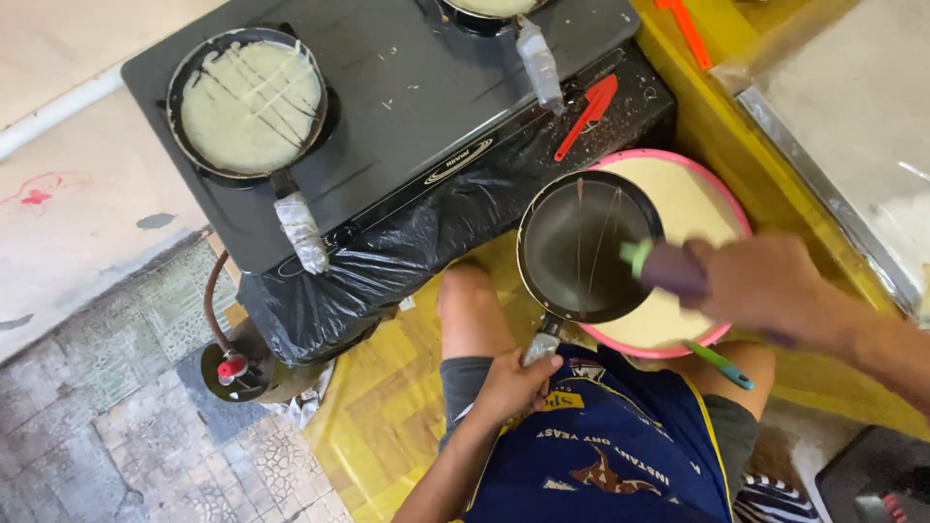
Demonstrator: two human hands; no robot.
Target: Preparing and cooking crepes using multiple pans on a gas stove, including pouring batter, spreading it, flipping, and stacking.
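Gripping the handle of a small dark frying pan [588, 247], the person's left hand [513, 383] is closed tight around it just above the lap, holding the empty pan level over the near rim of a pink-edged bowl of pale batter [722, 194]. The pan's long axis runs from that grip up and away toward the bowl, so the pan bowl lies ahead of the left hand and directly beside the right. The right hand [765, 286], reaching in from the right, is wrapped around a purple-handled utensil with a green tip [654, 263], the tip touching the pan's right rim; thin threads of batter streak the dark surface. A teal-handled tool [722, 365] lies under the bowl's near edge on the yellow mat [387, 387]. Beyond, a black two-burner gas stove [426, 116] sits wrapped in black plastic, with a red spatula [588, 114] on its right side. On the left burner, a second pan [250, 102] holds a pale lacy crepe cooking; a third pan [494, 10] is only partly in view at the top edge.
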